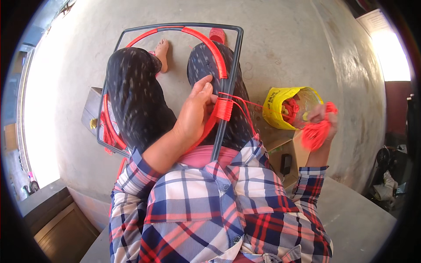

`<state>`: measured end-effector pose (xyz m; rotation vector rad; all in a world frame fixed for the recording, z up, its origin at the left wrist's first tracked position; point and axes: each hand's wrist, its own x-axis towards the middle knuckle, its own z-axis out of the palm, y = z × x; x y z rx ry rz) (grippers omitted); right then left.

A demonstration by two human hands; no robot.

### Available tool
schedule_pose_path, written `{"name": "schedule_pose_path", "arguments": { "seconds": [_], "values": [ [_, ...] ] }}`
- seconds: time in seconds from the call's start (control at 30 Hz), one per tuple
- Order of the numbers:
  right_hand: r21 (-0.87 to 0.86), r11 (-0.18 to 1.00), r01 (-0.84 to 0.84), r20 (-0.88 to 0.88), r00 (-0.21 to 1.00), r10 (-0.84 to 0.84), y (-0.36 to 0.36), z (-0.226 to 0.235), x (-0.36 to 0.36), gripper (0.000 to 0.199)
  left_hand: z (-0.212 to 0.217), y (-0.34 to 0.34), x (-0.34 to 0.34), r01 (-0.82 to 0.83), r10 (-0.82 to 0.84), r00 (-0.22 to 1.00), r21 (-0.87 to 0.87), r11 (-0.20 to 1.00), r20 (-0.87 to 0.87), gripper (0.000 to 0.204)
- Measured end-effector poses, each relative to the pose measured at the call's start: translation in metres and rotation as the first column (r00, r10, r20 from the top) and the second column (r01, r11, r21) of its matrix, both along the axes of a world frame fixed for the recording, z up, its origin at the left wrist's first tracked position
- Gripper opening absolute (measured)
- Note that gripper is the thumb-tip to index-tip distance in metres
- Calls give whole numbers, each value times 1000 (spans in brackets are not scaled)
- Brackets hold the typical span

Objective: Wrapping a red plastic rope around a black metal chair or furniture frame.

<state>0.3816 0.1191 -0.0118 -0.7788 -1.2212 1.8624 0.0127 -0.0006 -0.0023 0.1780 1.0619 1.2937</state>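
Across my lap lies a dark metal frame (180,24), roughly rectangular, with a round hoop inside it. Much of the hoop is wound with red cord (215,53). My left hand (196,109) grips the hoop beside the frame's right bar, its fingers partly hidden. Right there, a tight red cord wrapping (225,109) binds hoop and bar together. Loose strands trail from this wrapping, one running toward the right. Out at the right, my right hand (332,125) is closed on a bundle of red cord (316,133), slightly blurred.
Just left of the bundle, a yellow bag (273,107) with more red cord inside stands above a cardboard box (301,151). A small black object (286,164) sits near the box. Red strands (106,131) hang at the frame's left. Grey concrete floor (280,39) stretches ahead.
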Motion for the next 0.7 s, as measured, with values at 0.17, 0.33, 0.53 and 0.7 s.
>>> {"name": "schedule_pose_path", "arguments": {
  "seconds": [0.17,0.33,0.53,0.7],
  "values": [
    [-333,693,639,-144,692,-707,-9,-26,-46,25,-4,2,2,58,-72,989,111,992,127,45],
    [-318,938,138,-265,937,-228,-11,-24,-113,14,-4,8,-3,87,-106,986,147,985,126,45],
    [-174,985,19,-46,999,-28,1,-9,-147,16,7,7,-15,10,-38,985,169,986,166,37],
    [-253,957,-145,-119,986,118,-7,-70,-134,55,-19,2,-1,-91,31,966,224,970,257,24]
  ]
}}
